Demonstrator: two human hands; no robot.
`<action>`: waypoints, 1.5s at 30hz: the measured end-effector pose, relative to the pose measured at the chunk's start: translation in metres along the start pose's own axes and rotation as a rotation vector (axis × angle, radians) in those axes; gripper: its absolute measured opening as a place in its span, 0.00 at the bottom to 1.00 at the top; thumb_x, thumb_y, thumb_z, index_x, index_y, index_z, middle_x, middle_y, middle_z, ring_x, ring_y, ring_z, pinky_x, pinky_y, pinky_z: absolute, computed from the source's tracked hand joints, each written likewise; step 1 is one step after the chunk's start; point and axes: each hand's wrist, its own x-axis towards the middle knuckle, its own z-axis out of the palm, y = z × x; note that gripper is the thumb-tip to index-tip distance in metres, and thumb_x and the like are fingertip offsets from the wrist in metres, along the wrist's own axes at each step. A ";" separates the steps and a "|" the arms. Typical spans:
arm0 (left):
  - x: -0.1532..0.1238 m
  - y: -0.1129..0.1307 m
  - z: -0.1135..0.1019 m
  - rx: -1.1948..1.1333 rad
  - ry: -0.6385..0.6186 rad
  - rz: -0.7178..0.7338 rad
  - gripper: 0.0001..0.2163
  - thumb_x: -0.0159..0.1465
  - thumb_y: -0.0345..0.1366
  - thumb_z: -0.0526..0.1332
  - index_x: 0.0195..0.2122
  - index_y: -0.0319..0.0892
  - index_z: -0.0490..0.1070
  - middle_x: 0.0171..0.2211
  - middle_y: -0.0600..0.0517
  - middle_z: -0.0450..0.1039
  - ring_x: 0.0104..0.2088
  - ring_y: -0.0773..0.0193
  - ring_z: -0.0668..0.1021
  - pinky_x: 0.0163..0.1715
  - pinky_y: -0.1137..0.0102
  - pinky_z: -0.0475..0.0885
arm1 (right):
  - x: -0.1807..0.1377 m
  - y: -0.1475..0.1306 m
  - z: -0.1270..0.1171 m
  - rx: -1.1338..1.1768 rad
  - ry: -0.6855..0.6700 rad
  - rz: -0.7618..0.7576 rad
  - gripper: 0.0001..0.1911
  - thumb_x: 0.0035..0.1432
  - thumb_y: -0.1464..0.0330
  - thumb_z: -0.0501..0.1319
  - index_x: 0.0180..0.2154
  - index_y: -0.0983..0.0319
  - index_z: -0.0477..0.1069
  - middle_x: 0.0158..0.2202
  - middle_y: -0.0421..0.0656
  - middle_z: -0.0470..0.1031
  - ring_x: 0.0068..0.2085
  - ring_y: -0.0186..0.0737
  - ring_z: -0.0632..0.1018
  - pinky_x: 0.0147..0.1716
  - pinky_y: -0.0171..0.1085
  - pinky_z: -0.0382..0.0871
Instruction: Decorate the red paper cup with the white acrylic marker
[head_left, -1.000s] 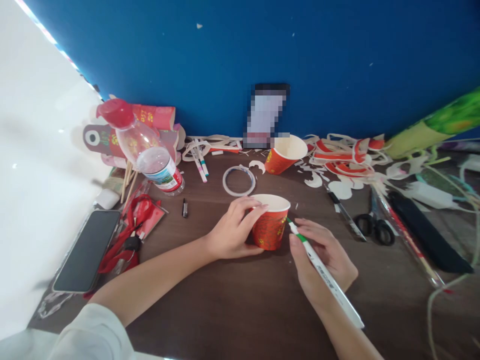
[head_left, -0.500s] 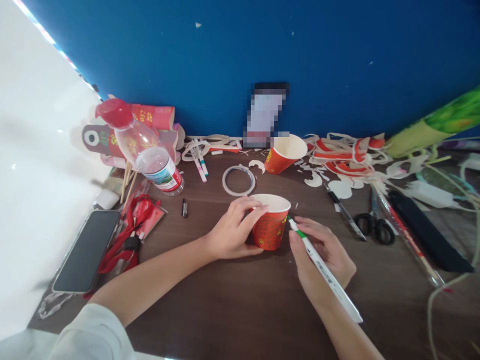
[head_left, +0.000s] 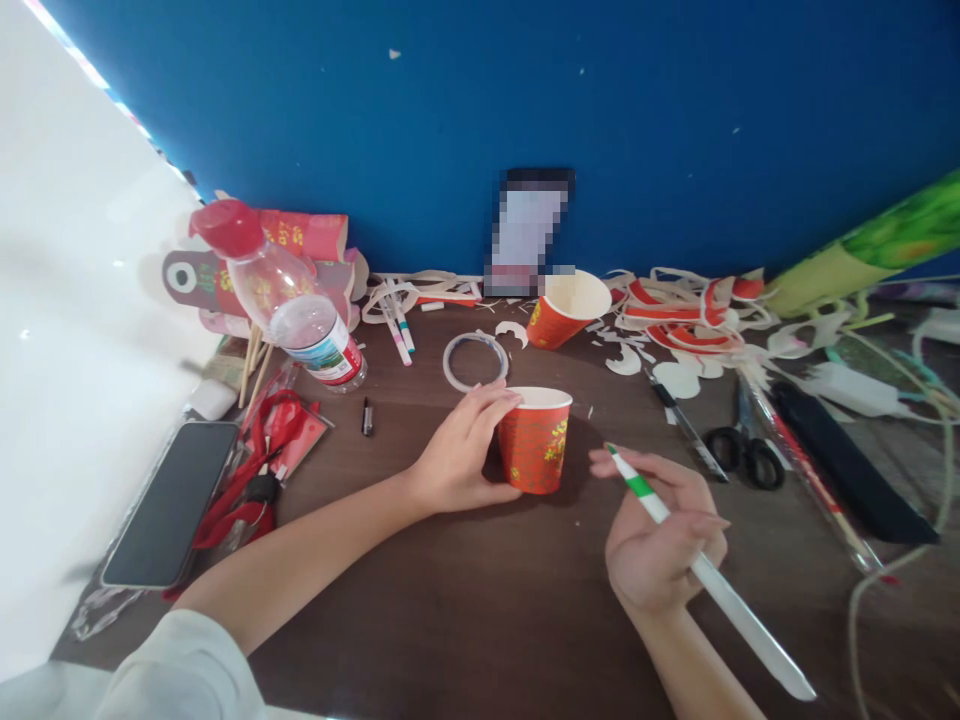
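A red paper cup (head_left: 534, 450) with yellow print stands upright on the dark table. My left hand (head_left: 459, 450) grips it from the left, with the fingers near the rim and the thumb by the base. To the right of the cup and apart from it, my right hand (head_left: 664, 525) holds a white marker (head_left: 739, 605) with a green band. The marker's uncapped green tip points up and left, towards the cup. Behind the cup lies a roll of clear tape (head_left: 448, 372). Another red paper cup (head_left: 562, 328) leans farther back.
On the left are a clear bottle (head_left: 319, 340) with a red top, a phone (head_left: 171, 505) and red-handled scissors (head_left: 225, 505). Black-handled scissors (head_left: 761, 463), a pen (head_left: 694, 435) and a black case (head_left: 855, 470) lie right. Paper strips (head_left: 675, 320) cover the back.
My right hand has drawn the marker away from the cup, to the right, and turned palm-up. The left fingers have shifted back along the rim, and the cup's print has turned more into view.
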 end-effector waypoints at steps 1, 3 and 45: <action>0.000 0.000 0.000 -0.006 -0.019 -0.026 0.45 0.50 0.44 0.69 0.63 0.42 0.43 0.58 0.37 0.60 0.63 0.45 0.62 0.60 0.44 0.61 | -0.001 0.001 -0.001 0.009 -0.008 0.024 0.26 0.65 0.51 0.46 0.39 0.65 0.71 0.20 0.39 0.69 0.24 0.34 0.74 0.35 0.40 0.73; 0.001 0.000 0.000 -0.018 -0.055 -0.060 0.46 0.48 0.44 0.71 0.62 0.42 0.43 0.59 0.36 0.60 0.64 0.44 0.62 0.61 0.43 0.60 | -0.004 0.000 -0.005 -0.094 -0.020 0.110 0.21 0.65 0.56 0.50 0.39 0.65 0.71 0.16 0.35 0.64 0.18 0.30 0.69 0.28 0.35 0.70; 0.002 0.001 0.001 -0.046 -0.065 -0.090 0.48 0.45 0.43 0.73 0.61 0.41 0.44 0.57 0.36 0.62 0.63 0.42 0.63 0.59 0.43 0.63 | -0.004 -0.016 0.001 -0.095 -0.200 0.140 0.03 0.52 0.75 0.64 0.31 0.65 0.70 0.37 0.49 0.79 0.46 0.50 0.79 0.28 0.29 0.78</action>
